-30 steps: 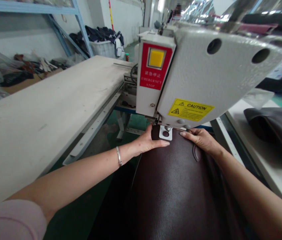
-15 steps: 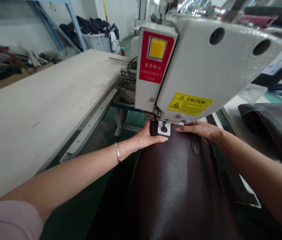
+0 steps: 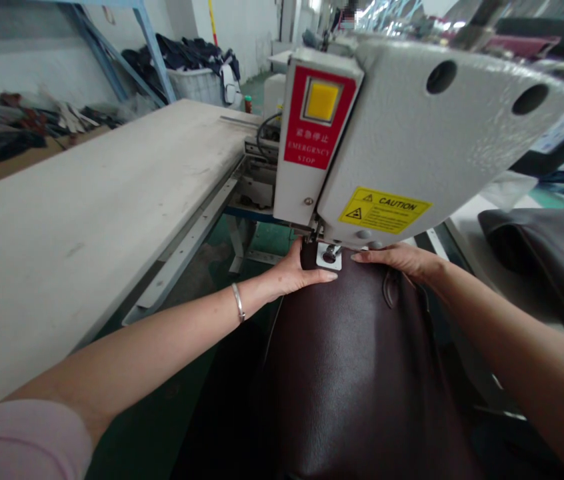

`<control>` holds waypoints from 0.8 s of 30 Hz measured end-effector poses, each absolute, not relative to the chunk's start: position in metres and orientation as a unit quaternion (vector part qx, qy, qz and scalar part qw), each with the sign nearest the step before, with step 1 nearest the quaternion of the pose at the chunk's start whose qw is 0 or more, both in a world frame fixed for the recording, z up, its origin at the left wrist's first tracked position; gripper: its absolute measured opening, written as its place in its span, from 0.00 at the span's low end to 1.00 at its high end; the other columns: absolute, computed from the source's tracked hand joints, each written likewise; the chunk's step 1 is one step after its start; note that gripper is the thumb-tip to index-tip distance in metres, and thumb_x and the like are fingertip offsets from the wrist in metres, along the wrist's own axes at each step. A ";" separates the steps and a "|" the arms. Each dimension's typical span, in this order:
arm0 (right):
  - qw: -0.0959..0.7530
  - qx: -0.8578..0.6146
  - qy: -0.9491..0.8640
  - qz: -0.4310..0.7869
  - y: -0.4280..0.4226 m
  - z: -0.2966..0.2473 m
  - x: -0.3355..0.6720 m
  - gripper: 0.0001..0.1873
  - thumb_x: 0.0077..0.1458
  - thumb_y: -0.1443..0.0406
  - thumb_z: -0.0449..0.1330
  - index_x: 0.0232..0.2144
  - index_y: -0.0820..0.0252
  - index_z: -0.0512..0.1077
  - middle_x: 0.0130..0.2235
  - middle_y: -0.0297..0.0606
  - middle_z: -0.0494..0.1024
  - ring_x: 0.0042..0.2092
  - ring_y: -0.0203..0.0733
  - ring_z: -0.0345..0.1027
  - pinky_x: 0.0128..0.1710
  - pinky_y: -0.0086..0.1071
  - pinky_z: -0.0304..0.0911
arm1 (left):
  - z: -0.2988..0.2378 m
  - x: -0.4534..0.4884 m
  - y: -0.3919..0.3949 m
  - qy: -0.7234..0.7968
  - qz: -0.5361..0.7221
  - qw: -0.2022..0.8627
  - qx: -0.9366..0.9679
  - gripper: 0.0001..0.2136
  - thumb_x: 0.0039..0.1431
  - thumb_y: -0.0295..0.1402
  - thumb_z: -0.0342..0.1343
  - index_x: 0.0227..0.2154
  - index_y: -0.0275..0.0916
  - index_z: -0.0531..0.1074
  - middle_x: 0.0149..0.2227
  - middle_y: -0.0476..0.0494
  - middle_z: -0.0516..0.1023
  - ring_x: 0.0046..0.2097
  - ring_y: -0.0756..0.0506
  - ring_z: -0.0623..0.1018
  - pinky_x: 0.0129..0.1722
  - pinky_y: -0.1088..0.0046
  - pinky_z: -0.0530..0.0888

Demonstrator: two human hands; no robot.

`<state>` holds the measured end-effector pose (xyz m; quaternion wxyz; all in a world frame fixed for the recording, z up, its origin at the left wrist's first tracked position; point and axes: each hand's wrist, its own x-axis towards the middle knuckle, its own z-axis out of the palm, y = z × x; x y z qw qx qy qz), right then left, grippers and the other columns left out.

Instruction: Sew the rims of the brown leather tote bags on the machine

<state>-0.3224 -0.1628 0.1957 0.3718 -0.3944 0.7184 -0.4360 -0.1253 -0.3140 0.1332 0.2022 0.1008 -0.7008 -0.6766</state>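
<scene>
A dark brown leather bag point(image 3: 332, 353) hangs toward me from under the head of a white sewing machine point(image 3: 427, 133). My left hand point(image 3: 298, 272) grips its upper left edge, thumb lying on the leather and fingers at the side. On the upper right, my right hand point(image 3: 397, 259) holds the bag with the thumb on top; its other fingers are partly hidden behind the machine head. Between the hands, a white square plate point(image 3: 329, 257) with a round opening rests on the leather, with a small metal foot at the opening. A small leather loop point(image 3: 390, 289) shows below my right hand.
A red emergency stop panel point(image 3: 320, 117) with a yellow button is on the machine's left. A long pale table point(image 3: 87, 207) stretches along the left, beside a metal rail point(image 3: 182, 257). More brown leather goods point(image 3: 537, 260) lie at the right. A bin of dark cloth point(image 3: 197, 83) stands behind.
The view has shifted slightly, moving the machine a little right in the picture. The metal foot sits differently over the plate's opening. Both hands keep their places on the leather.
</scene>
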 end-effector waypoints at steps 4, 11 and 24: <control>0.351 -0.398 0.724 -0.441 -0.164 0.193 -0.332 0.20 0.42 0.57 0.74 0.39 0.55 0.81 0.46 0.39 0.82 0.57 0.55 0.69 0.61 0.45 0.62 | 0.134 -0.133 -0.315 -0.703 -0.671 0.213 0.098 0.41 0.42 0.39 0.72 0.59 0.36 0.60 0.60 0.32 0.68 0.62 0.34 0.67 0.64 0.52 0.60; 0.402 -0.339 0.745 -0.410 -0.149 0.198 -0.332 0.20 0.41 0.54 0.74 0.36 0.57 0.81 0.41 0.41 0.84 0.48 0.55 0.76 0.56 0.47 0.66 | 0.127 -0.134 -0.301 -0.707 -0.658 0.241 0.101 0.45 0.39 0.41 0.74 0.61 0.38 0.60 0.61 0.32 0.67 0.63 0.31 0.65 0.65 0.48 0.58; 0.335 -0.369 0.732 -0.465 -0.157 0.180 -0.329 0.26 0.36 0.50 0.76 0.34 0.59 0.78 0.35 0.39 0.82 0.44 0.50 0.75 0.51 0.42 0.69 | 0.141 -0.124 -0.310 -0.687 -0.684 0.225 0.098 0.35 0.43 0.40 0.73 0.55 0.39 0.70 0.56 0.36 0.74 0.61 0.32 0.69 0.65 0.48 0.59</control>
